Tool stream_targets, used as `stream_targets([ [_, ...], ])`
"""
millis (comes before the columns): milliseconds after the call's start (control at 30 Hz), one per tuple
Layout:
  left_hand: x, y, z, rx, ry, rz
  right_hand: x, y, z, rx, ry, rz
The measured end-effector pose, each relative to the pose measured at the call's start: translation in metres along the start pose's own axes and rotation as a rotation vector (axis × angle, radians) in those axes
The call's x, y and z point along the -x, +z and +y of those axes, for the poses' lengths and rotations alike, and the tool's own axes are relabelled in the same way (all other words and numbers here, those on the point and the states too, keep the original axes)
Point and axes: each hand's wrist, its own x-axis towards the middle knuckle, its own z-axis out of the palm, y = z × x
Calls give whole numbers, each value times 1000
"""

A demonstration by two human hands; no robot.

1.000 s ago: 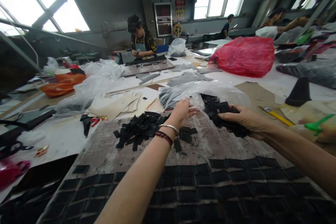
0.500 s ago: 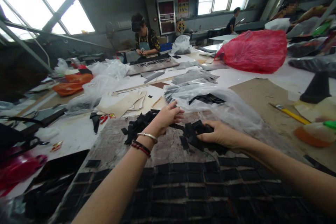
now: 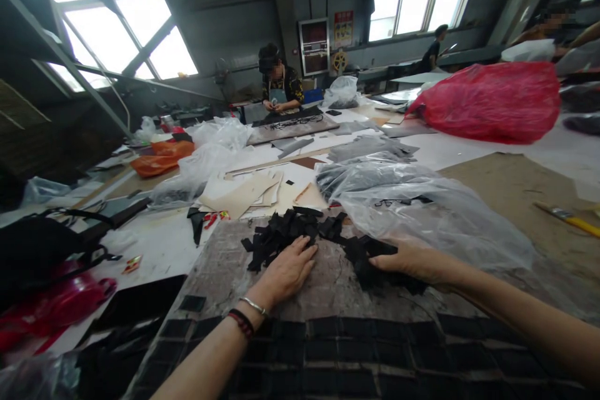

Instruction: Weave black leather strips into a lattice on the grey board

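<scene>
My left hand lies palm down with its fingers stretched out, at the near edge of a loose pile of small black pieces on a worn, stained board. The pieces look like cut strips of fabric or leather. My right hand is closed around another clump of black pieces, its thumb on top and its other fingers mostly hidden. Nearer to me, rows of flat black rectangles cover the board. One lone rectangle sits at the board's left side.
A clear plastic bag lies right behind my right hand. Cream sheets are beyond the pile. A brush with a yellow handle rests at the right, and a big red bag farther back. Across the table sits another person.
My left hand has come down from above the board to the near edge of the black pile, fingers flattening. My right hand keeps its clump. The view has shifted somewhat.
</scene>
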Motion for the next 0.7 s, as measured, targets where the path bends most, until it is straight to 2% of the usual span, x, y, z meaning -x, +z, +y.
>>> stream_targets([
  [67,0,-3,-5,-39,-1,5,-4,2,1,20,-24,13],
  [233,10,-7,-9,-84,5,30,-13,12,-3,40,-80,-80],
  [367,25,-6,-7,-80,1,88,-15,20,-9,195,-80,-36],
  [567,49,-7,-1,-23,-18,228,-23,38,-17,311,-268,-98],
  [700,69,-9,0,16,-33,297,-29,51,-22,532,-398,-86],
])
